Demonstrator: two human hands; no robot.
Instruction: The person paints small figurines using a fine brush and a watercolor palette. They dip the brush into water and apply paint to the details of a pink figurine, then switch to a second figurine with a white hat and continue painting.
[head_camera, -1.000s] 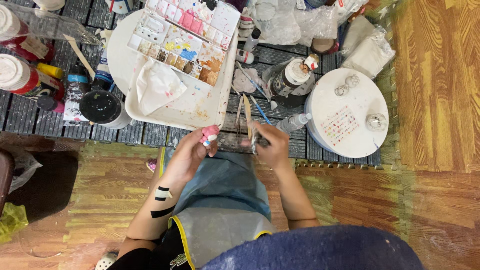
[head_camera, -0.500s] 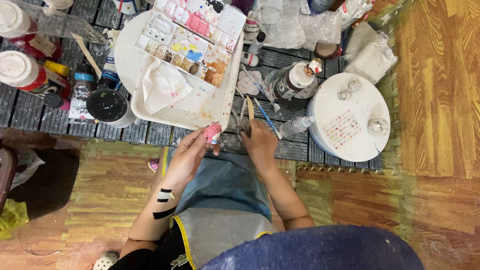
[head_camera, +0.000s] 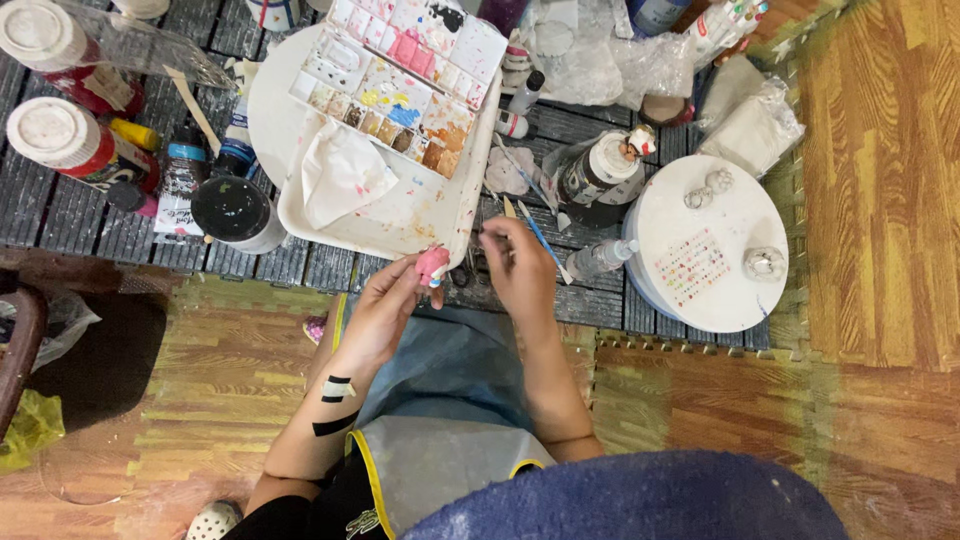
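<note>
My left hand (head_camera: 385, 310) holds a small pink figure (head_camera: 431, 264) up by its fingertips, just below the edge of a white tray (head_camera: 400, 215). My right hand (head_camera: 520, 268) is raised beside it, fingers pinched on something thin that I cannot make out, over several brushes (head_camera: 535, 225) lying on the dark slatted mat. On the tray rest a paint palette (head_camera: 405, 70) with many coloured wells and a crumpled white cloth (head_camera: 340, 175).
Paint bottles (head_camera: 65, 140) and a black-lidded jar (head_camera: 235, 210) stand at left. A round white board (head_camera: 700, 240) with tiny pieces and a sticker sheet lies at right, a squeeze bottle (head_camera: 600, 175) beside it. Plastic bags (head_camera: 600, 60) sit behind.
My right hand has moved up and toward the brushes near the tray edge. My left hand has lifted the pink figure slightly closer to the tray.
</note>
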